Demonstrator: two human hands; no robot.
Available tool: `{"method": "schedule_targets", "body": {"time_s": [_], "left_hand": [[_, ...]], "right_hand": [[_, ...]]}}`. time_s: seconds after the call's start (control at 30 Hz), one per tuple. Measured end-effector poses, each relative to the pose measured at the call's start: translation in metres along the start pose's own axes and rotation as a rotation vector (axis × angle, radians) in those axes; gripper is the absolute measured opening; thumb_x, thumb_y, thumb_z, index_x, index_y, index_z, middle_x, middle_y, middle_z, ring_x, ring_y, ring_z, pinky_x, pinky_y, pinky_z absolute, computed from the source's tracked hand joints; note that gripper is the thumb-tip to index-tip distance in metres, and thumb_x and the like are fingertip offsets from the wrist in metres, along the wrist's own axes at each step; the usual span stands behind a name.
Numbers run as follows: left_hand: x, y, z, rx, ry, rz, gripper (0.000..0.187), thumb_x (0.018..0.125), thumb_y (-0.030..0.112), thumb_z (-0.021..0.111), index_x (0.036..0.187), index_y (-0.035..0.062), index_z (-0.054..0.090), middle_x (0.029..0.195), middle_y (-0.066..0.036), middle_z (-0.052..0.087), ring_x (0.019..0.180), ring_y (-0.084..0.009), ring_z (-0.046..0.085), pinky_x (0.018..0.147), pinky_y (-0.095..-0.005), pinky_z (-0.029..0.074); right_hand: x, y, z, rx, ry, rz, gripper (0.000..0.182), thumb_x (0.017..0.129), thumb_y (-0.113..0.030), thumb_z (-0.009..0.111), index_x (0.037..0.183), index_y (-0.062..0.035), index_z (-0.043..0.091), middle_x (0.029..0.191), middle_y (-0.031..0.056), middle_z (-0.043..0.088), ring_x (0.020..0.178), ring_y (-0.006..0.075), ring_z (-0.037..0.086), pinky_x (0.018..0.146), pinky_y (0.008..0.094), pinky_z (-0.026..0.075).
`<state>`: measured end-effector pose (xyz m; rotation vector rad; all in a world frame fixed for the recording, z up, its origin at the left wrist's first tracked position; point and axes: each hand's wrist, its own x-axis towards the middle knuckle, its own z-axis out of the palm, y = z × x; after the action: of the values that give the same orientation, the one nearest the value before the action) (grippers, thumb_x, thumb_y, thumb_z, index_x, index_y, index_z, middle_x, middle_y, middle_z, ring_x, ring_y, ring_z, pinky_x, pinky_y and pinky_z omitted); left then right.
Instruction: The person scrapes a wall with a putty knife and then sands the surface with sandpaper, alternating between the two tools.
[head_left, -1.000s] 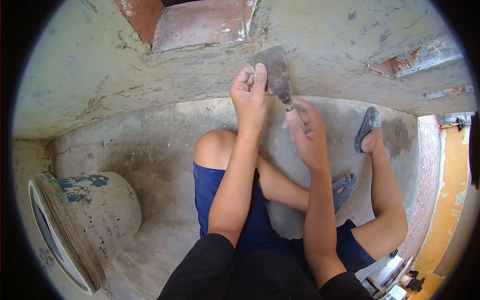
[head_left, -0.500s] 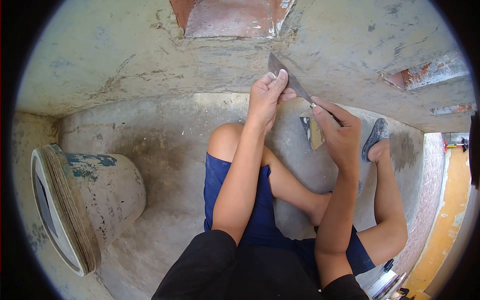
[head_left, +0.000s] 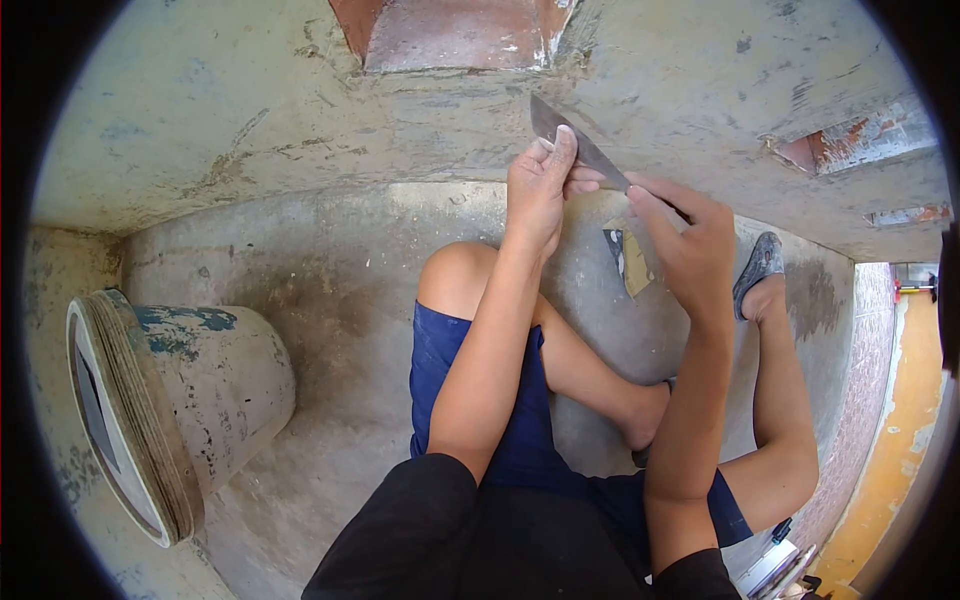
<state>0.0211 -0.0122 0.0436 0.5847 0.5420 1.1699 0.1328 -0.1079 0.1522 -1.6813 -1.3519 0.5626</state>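
Observation:
A putty knife (head_left: pixel 590 152) with a wide grey metal blade is held up between both hands, in front of the wall. My left hand (head_left: pixel 541 190) pinches the blade near its broad end, thumb on top; whitish residue coats the fingertips. My right hand (head_left: pixel 690 235) is closed around the handle, which the fingers mostly hide. Below the hands, a piece of yellowish cardboard (head_left: pixel 634 268) with a dark, white-marked edge lies on the floor.
A paint-stained bucket (head_left: pixel 225 385) lies on its side at the left. The smeared plaster wall (head_left: pixel 440 125) has a reddish recess (head_left: pixel 455 35) at the top and another recess (head_left: pixel 870 145) at the right. My legs spread over the concrete floor (head_left: pixel 330 400).
The right hand has shifted slightly up the knife toward the blade, now covering the metal neck. The left hand keeps its pinch on the blade, and the view has moved a little.

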Motion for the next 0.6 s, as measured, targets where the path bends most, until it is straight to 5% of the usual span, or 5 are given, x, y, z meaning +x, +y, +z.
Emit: {"method": "schedule_targets", "body": {"time_s": [0.2,0.37,0.47,0.6], "left_hand": [[0.001,-0.002,0.003,-0.052,-0.012,0.022,0.035,0.101,0.04,0.057,0.092,0.0057,0.06,0.08,-0.006,0.067,0.067,-0.0106,0.066,0.059,-0.0197,0.052],[-0.002,-0.003,-0.007,-0.094,-0.016,0.018,0.041,0.101,0.045,0.052,0.096,0.0047,0.06,0.08,-0.005,0.066,0.068,-0.0106,0.065,0.059,-0.0191,0.051],[-0.007,-0.008,0.0,-0.065,-0.032,-0.142,0.042,0.102,0.045,0.051,0.095,0.0045,0.06,0.08,-0.006,0.066,0.068,-0.0095,0.064,0.059,-0.0191,0.051],[-0.001,-0.026,-0.005,-0.153,-0.052,-0.118,0.047,0.1,0.051,0.049,0.098,0.0055,0.061,0.084,-0.004,0.064,0.07,-0.01,0.061,0.059,-0.0202,0.049]], "right_hand": [[0.009,0.0,0.0,-0.073,-0.029,-0.061,0.022,0.085,-0.012,0.07,0.101,0.0023,0.074,0.088,0.0182,0.074,0.077,0.016,0.07,0.075,0.0284,0.052],[0.011,-0.014,0.002,-0.14,-0.066,-0.174,0.021,0.085,-0.012,0.067,0.098,0.0035,0.073,0.091,0.0216,0.072,0.084,0.0311,0.073,0.077,0.0326,0.054],[0.006,-0.007,0.002,-0.212,0.011,-0.2,0.022,0.085,-0.013,0.066,0.098,0.0029,0.074,0.091,0.0225,0.072,0.084,0.0329,0.072,0.077,0.0337,0.054],[0.011,0.007,-0.004,-0.121,-0.039,-0.167,0.024,0.084,-0.014,0.065,0.098,0.0025,0.074,0.091,0.0226,0.071,0.084,0.0333,0.072,0.078,0.0353,0.054]]}}
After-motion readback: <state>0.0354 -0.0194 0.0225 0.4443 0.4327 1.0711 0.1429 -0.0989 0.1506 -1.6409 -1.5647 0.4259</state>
